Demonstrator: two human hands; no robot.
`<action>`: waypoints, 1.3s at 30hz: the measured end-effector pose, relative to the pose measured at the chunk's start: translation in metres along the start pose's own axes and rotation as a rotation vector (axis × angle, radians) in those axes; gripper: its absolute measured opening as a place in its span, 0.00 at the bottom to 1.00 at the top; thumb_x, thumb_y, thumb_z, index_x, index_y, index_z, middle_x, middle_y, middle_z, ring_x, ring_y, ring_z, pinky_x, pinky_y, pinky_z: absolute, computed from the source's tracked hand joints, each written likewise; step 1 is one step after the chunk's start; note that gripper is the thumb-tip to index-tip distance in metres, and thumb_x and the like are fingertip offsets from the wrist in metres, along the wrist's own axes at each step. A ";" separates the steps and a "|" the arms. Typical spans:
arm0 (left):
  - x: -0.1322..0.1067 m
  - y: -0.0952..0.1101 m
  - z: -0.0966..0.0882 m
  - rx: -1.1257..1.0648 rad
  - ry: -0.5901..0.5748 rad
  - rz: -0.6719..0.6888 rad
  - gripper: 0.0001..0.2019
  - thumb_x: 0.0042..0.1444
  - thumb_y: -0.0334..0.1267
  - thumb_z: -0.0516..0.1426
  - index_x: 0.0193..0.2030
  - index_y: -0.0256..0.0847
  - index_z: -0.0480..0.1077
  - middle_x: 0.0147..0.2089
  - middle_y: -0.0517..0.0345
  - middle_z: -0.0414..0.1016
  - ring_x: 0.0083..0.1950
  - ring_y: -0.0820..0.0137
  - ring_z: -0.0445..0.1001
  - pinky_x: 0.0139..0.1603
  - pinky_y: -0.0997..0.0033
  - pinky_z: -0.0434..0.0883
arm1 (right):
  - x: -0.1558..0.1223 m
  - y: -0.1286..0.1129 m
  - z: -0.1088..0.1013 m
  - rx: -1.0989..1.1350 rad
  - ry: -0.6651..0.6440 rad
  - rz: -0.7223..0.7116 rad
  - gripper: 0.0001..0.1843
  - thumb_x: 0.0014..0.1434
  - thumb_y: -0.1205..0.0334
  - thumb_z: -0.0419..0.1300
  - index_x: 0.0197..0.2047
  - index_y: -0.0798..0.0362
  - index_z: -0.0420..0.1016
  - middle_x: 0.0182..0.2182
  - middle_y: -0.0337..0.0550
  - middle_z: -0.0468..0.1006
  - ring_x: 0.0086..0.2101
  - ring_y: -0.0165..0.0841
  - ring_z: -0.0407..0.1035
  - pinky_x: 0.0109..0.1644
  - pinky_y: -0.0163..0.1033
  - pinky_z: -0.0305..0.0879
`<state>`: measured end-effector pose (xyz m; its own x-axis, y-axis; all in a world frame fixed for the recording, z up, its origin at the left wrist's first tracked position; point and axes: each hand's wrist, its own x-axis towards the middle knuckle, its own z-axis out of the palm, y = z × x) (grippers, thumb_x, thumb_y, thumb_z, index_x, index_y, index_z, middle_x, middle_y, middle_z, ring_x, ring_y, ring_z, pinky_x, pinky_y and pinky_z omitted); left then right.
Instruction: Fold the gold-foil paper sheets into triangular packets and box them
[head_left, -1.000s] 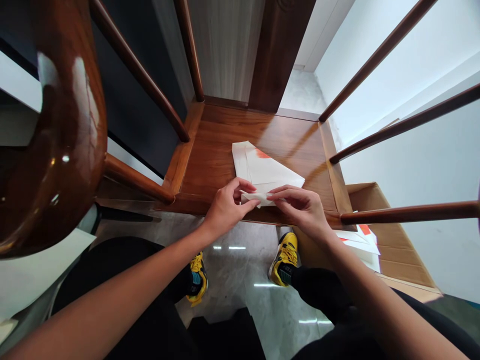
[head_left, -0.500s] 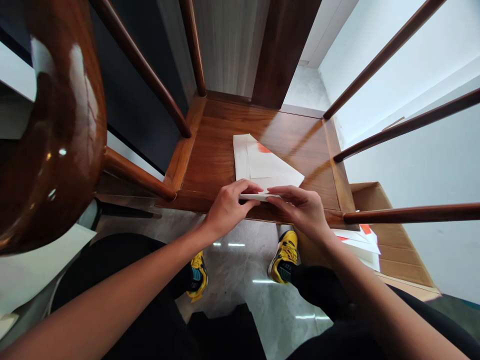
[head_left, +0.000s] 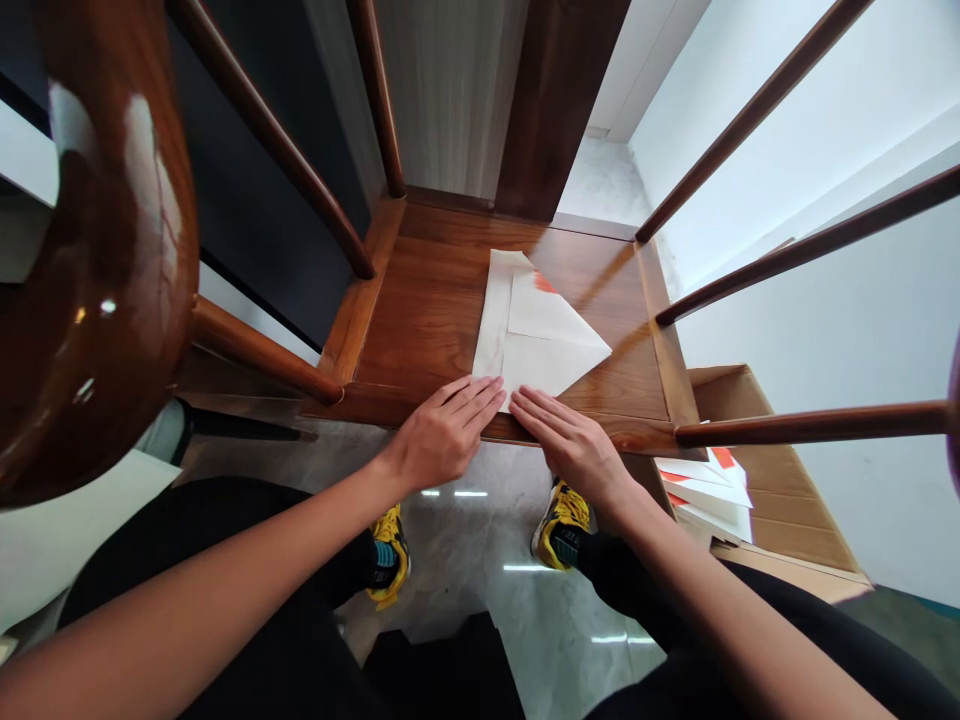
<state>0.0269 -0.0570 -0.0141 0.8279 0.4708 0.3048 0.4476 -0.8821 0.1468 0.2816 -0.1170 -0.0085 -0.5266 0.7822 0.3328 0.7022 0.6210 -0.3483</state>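
Note:
A folded white paper with an orange mark near its far end lies on the brown wooden chair seat. My left hand lies flat, fingers stretched out and together, its fingertips pressing the paper's near left corner. My right hand also lies flat with fingers extended, fingertips on the paper's near edge beside the left hand. Both hands rest over the seat's front rail.
Wooden chair spindles and a glossy curved armrest frame the seat. A cardboard box holding white and orange paper pieces stands on the floor at right. My yellow shoes rest on the grey floor below.
Both hands let go of the pinched near fold of the paper and flattened out, fingers now pressing it down onto the seat. The paper lies flatter and shifted slightly right.

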 end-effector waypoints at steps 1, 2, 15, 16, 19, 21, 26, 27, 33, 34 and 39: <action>-0.004 0.004 -0.001 0.006 -0.039 -0.020 0.31 0.70 0.35 0.51 0.77 0.25 0.55 0.79 0.38 0.55 0.81 0.57 0.55 0.81 0.52 0.54 | -0.003 -0.003 0.002 -0.015 -0.017 0.009 0.35 0.68 0.77 0.51 0.77 0.54 0.59 0.70 0.49 0.68 0.72 0.42 0.58 0.76 0.56 0.62; -0.008 0.007 -0.002 0.012 -0.069 -0.041 0.34 0.70 0.38 0.52 0.78 0.25 0.52 0.81 0.38 0.51 0.82 0.56 0.50 0.82 0.51 0.51 | -0.006 -0.005 0.003 -0.029 -0.025 0.026 0.37 0.68 0.75 0.53 0.78 0.53 0.55 0.72 0.49 0.65 0.73 0.43 0.56 0.77 0.58 0.60; -0.007 0.034 -0.003 0.141 -0.100 -0.213 0.36 0.74 0.53 0.50 0.81 0.36 0.49 0.82 0.48 0.50 0.82 0.57 0.50 0.83 0.48 0.43 | 0.011 -0.068 0.015 0.068 0.141 0.351 0.23 0.64 0.71 0.56 0.61 0.53 0.76 0.64 0.52 0.76 0.66 0.45 0.69 0.70 0.58 0.67; -0.009 0.032 -0.005 0.135 -0.105 -0.201 0.36 0.74 0.54 0.49 0.81 0.37 0.49 0.81 0.49 0.53 0.80 0.57 0.54 0.82 0.49 0.44 | 0.016 -0.066 0.008 0.104 0.178 0.372 0.19 0.65 0.70 0.56 0.56 0.51 0.79 0.60 0.50 0.81 0.63 0.43 0.73 0.68 0.57 0.69; -0.018 0.015 -0.014 0.065 -0.138 -0.165 0.33 0.74 0.53 0.50 0.81 0.45 0.50 0.79 0.53 0.60 0.77 0.60 0.60 0.82 0.49 0.43 | 0.024 -0.028 -0.019 0.084 0.303 0.393 0.16 0.68 0.68 0.55 0.54 0.48 0.78 0.56 0.47 0.83 0.64 0.43 0.72 0.68 0.58 0.68; -0.024 -0.001 -0.021 0.009 -0.146 -0.163 0.32 0.75 0.49 0.50 0.81 0.49 0.47 0.78 0.55 0.61 0.78 0.60 0.59 0.82 0.46 0.38 | 0.023 0.005 -0.031 -0.012 0.266 0.450 0.17 0.69 0.64 0.55 0.58 0.49 0.77 0.67 0.51 0.73 0.71 0.47 0.60 0.72 0.63 0.62; -0.017 -0.023 -0.035 0.009 -0.003 -0.323 0.30 0.75 0.46 0.49 0.80 0.50 0.50 0.79 0.50 0.59 0.79 0.50 0.56 0.79 0.35 0.40 | 0.017 0.009 -0.011 -0.212 0.022 0.581 0.29 0.72 0.53 0.52 0.69 0.63 0.66 0.72 0.74 0.61 0.71 0.66 0.55 0.65 0.73 0.63; -0.011 -0.020 -0.036 0.019 0.041 -0.375 0.30 0.75 0.47 0.49 0.80 0.47 0.51 0.79 0.46 0.58 0.78 0.47 0.57 0.77 0.34 0.45 | 0.019 -0.007 -0.005 -0.247 0.026 0.599 0.31 0.72 0.52 0.52 0.69 0.65 0.66 0.71 0.76 0.61 0.69 0.69 0.57 0.63 0.74 0.64; 0.018 0.025 -0.023 -0.111 -0.025 -0.303 0.31 0.75 0.53 0.48 0.78 0.42 0.55 0.75 0.43 0.63 0.70 0.52 0.66 0.69 0.46 0.61 | 0.041 -0.064 -0.024 -0.268 -0.015 0.532 0.23 0.70 0.57 0.55 0.63 0.56 0.73 0.38 0.59 0.84 0.41 0.51 0.76 0.48 0.58 0.74; 0.020 0.030 -0.021 -0.135 -0.062 -0.261 0.32 0.74 0.56 0.49 0.77 0.42 0.56 0.75 0.44 0.63 0.70 0.53 0.65 0.70 0.48 0.61 | 0.044 -0.056 -0.033 -0.256 -0.025 0.508 0.21 0.69 0.60 0.54 0.62 0.54 0.73 0.37 0.57 0.84 0.41 0.50 0.76 0.49 0.57 0.74; 0.023 0.031 -0.019 -0.132 -0.182 -0.153 0.33 0.69 0.52 0.57 0.75 0.37 0.60 0.77 0.43 0.61 0.75 0.49 0.59 0.75 0.45 0.56 | 0.038 0.027 -0.064 -0.248 -0.088 0.377 0.36 0.60 0.70 0.61 0.71 0.47 0.66 0.76 0.55 0.56 0.69 0.61 0.54 0.66 0.71 0.63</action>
<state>0.0537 -0.0739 0.0152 0.8063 0.5835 0.0972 0.5345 -0.7890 0.3029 0.3116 -0.0738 0.0502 -0.2439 0.9591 0.1434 0.9404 0.2700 -0.2066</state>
